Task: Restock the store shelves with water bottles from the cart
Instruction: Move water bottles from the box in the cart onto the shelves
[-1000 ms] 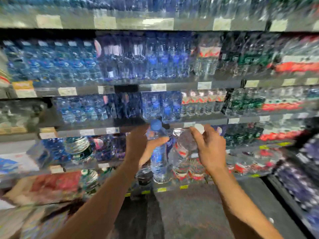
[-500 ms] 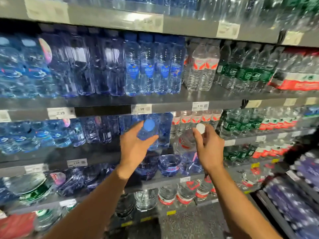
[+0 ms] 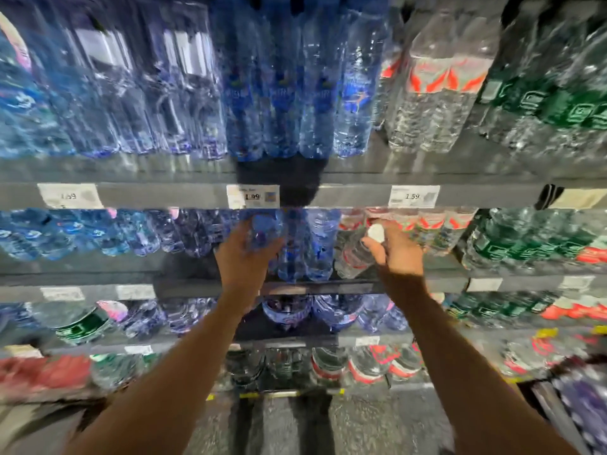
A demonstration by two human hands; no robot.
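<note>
My left hand (image 3: 244,257) grips a blue-capped, blue-tinted water bottle (image 3: 262,229) and holds it at the front of the second shelf (image 3: 446,262), among other blue bottles (image 3: 317,244). My right hand (image 3: 395,251) holds a clear bottle with a white cap and red label (image 3: 356,254), tilted, its base over the same shelf next to the red-labelled bottles (image 3: 427,231). The frame is blurred, so finger detail is unclear.
The top shelf (image 3: 460,178) carries tall blue bottles (image 3: 285,93), red-labelled clear bottles (image 3: 437,90) and green-labelled ones (image 3: 551,103). Price tags (image 3: 253,196) line the shelf edges. Lower shelves hold more bottles. Grey floor (image 3: 377,425) lies below.
Both hands have moved forward and up with their bottles, from below the second shelf to its front edge. The camera has come closer to the shelves.
</note>
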